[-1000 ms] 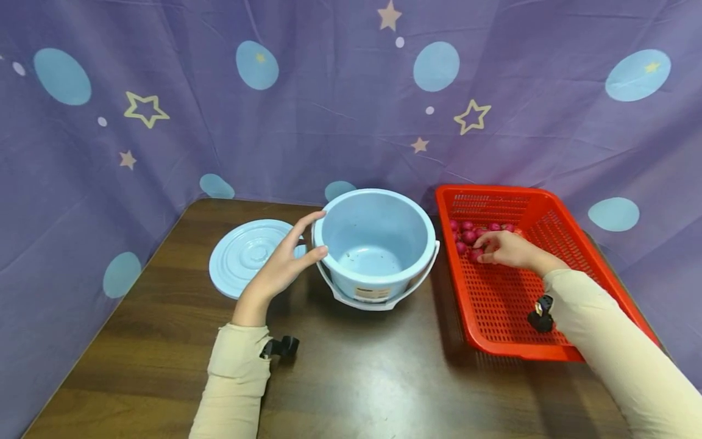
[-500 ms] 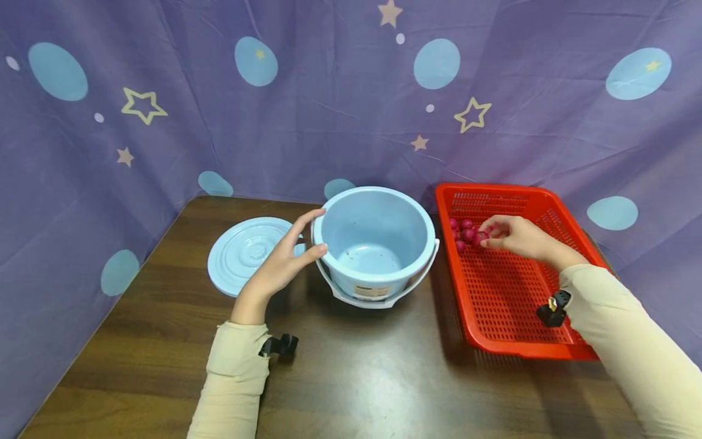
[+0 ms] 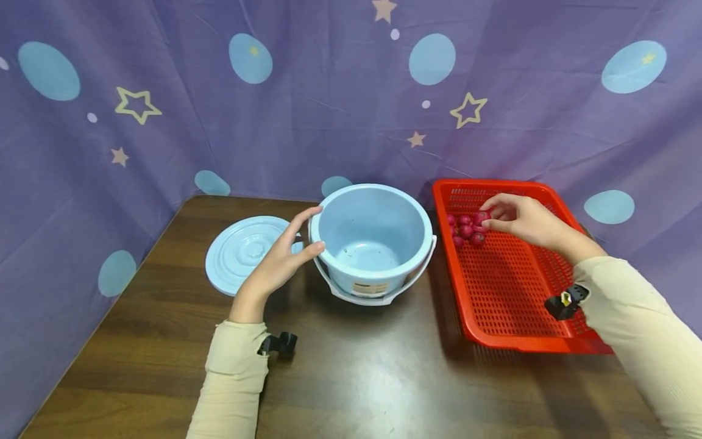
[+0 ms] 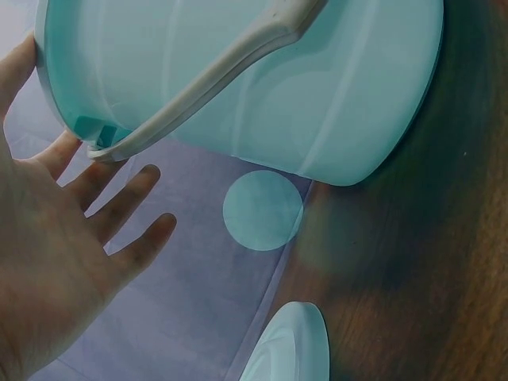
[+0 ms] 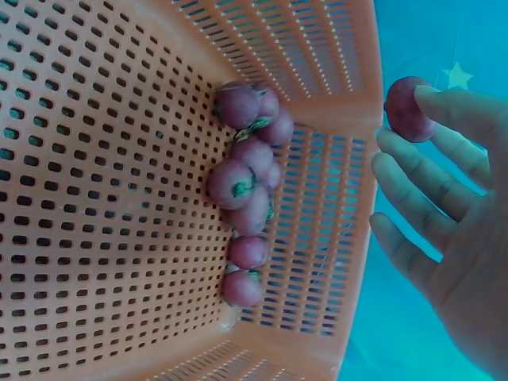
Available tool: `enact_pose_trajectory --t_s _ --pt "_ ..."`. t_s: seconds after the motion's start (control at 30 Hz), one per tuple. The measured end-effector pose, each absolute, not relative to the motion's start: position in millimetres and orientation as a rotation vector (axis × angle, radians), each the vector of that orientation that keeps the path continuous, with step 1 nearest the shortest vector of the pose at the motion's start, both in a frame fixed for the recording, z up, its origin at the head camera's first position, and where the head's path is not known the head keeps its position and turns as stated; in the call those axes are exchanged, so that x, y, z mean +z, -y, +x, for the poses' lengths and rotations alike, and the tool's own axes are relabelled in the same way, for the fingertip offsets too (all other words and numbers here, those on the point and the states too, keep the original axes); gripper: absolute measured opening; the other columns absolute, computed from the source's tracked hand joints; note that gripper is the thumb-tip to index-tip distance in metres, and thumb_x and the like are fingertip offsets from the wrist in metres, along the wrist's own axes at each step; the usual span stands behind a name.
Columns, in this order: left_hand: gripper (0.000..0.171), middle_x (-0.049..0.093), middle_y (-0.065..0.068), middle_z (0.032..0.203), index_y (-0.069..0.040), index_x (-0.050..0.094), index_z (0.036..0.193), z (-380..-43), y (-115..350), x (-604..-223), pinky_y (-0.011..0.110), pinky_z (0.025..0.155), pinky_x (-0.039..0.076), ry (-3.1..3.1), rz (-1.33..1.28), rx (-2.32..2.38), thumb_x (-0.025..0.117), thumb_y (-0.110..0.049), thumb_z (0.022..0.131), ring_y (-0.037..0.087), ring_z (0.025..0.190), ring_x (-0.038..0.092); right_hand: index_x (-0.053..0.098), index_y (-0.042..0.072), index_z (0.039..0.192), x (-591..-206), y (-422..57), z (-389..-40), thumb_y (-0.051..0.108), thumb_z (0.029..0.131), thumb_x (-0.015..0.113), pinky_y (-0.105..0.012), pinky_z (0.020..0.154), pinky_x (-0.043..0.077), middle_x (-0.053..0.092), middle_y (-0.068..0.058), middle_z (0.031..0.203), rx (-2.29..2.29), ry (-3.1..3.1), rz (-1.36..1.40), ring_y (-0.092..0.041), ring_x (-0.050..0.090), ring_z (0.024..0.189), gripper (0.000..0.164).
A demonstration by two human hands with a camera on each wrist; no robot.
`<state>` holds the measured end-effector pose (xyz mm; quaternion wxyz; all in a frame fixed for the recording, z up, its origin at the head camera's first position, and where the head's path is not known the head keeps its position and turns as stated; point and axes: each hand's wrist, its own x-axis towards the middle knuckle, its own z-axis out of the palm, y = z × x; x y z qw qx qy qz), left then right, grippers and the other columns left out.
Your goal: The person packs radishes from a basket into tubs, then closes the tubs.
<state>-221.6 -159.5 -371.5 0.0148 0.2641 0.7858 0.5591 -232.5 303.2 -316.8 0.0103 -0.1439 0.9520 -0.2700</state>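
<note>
My left hand (image 3: 278, 261) touches the left rim of a light blue plastic bucket (image 3: 373, 275) with thumb and index finger; its other fingers are spread and loose in the left wrist view. The bucket stands upright, its white bail handle (image 4: 230, 67) hanging down at the front. Above the red basket (image 3: 526, 344), my right hand (image 3: 523, 221) pinches a round purplish-red radish (image 5: 407, 109) between thumb and fingers. In the right wrist view, several more radishes (image 5: 230, 182) with short green stems lie together along the basket's wall.
A light blue lid (image 3: 244, 250) lies flat on the wooden table (image 3: 340, 384), left of the bucket and partly behind my left hand. Behind the table hangs a purple curtain (image 3: 351, 134) with stars and blue ovals.
My right hand has lifted a radish out of the group, moving upward and slightly right. My left hand stays at the bucket rim. The head view has tilted slightly.
</note>
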Motion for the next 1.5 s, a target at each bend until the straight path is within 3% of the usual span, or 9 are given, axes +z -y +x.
enact_pose_trajectory --t_s 0.13,0.43,0.77,1.0,1.2,1.5 --pt "0.063 0.033 0.001 0.156 -0.021 0.035 0.153 -222 160 -371 0.059 0.108 0.024 -2.445 0.817 1.741 0.062 -0.026 0.096 0.022 0.136 0.034 0.065 0.007 0.117 -313 -298 -228 0.023 0.093 0.071 -0.033 0.078 0.048 0.07 -0.009 0.1 -0.843 -2.988 -0.457 -0.025 0.064 0.092 0.029" --pt "0.063 0.032 0.002 0.156 -0.021 0.035 0.153 -222 159 -371 0.059 0.109 0.024 -2.446 0.818 1.742 0.062 -0.028 0.096 0.025 0.136 0.033 0.068 0.013 0.11 -300 -277 -219 0.023 0.09 0.075 -0.023 0.074 0.046 0.07 -0.001 0.092 -0.93 -3.007 -0.542 -0.016 0.063 0.084 0.024" --pt "0.063 0.032 0.001 0.156 -0.021 0.035 0.153 -221 159 -371 0.059 0.109 0.023 -2.446 0.814 1.741 0.062 -0.028 0.096 0.022 0.136 0.033 0.067 0.016 0.113 -285 -246 -210 0.018 0.088 0.077 -0.023 0.074 0.046 0.071 0.003 0.091 -1.03 -2.964 -0.708 -0.013 0.063 0.081 0.027" --pt "0.063 0.031 0.001 0.156 -0.022 0.035 0.153 -220 160 -370 0.058 0.109 0.023 -2.447 0.807 1.737 0.062 -0.028 0.096 0.02 0.137 0.032 0.066 0.019 0.113 -275 -222 -208 0.024 0.089 0.076 -0.031 0.059 0.053 0.07 0.002 0.089 -1.081 -2.895 -0.74 -0.02 0.063 0.073 0.026" --pt "0.063 0.031 0.001 0.157 -0.021 0.034 0.153 -221 160 -371 0.058 0.109 0.024 -2.441 0.805 1.744 0.061 -0.027 0.096 0.023 0.137 0.032 0.067 0.022 0.111 -270 -204 -213 0.029 0.089 0.076 -0.029 0.07 0.051 0.069 0.007 0.091 -1.051 -2.894 -0.826 -0.012 0.062 0.081 0.025" --pt "0.063 0.031 0.001 0.157 -0.022 0.034 0.153 -222 160 -371 0.058 0.11 0.022 -2.428 0.802 1.752 0.061 -0.03 0.097 0.023 0.139 0.031 0.066 0.017 0.113 -273 -178 -216 0.025 0.089 0.077 -0.039 0.08 0.05 0.07 0.007 0.091 -0.992 -2.823 -0.948 -0.012 0.062 0.085 0.028"
